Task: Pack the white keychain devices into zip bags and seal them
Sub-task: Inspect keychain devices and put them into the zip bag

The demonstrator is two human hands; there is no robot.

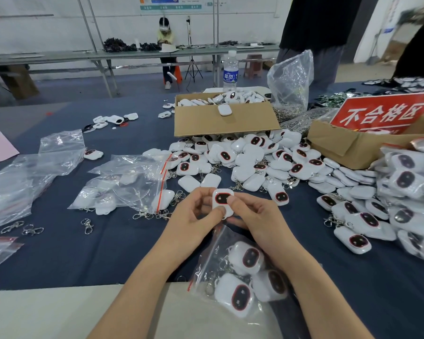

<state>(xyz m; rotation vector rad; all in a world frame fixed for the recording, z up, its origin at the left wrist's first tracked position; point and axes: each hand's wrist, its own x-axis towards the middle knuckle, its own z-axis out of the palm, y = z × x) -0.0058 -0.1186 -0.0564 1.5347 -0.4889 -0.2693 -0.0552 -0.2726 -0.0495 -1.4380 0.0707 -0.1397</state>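
left hand [194, 216] pinching white device [221, 201] | right hand [256, 222] gripping it too | part-filled zip bag [242, 275] lying under wrists

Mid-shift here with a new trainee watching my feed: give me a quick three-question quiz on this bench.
1. True or false: the left hand and right hand both hold one white device.
2. The zip bag nearest the person contains: A) nothing B) several devices C) only key rings.
3. What stands just behind the open cardboard box?
Key: 1 true; 2 B; 3 a water bottle.
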